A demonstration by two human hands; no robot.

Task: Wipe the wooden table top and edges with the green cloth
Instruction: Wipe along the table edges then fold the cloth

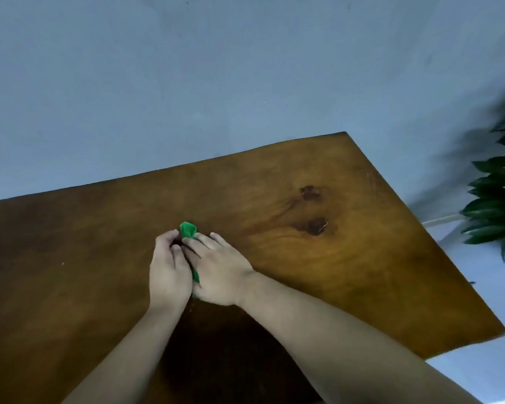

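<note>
Two bare hands meet over one brown wooden tabletop [376, 272], with one green cloth [188, 229] of soft fabric, bunched into a narrow strip, caught between them. Two dark knots [315, 225] mark the wood grain, and the cloth sits to the left of these knots, near them but not touching.

Only two bits of the cloth show: a rounded tip past the fingertips and a thin sliver between the palms. Its long axis runs from the wrists away from the person, and the tip points toward the tabletop's far edge, up and left of the knots.

On the side farther from the knots, the left hand [166, 272] has its fingers curled inward, pinching the strip. On the side nearer them, the right hand [220, 272] lies against it, fingers lightly bent over the cloth and gripping it; its thumb is hidden.

One leafy dark green plant [499, 205] stands well to the right of the knots, beyond the tabletop's edge, before a plain grey-blue wall [187, 83].
</note>
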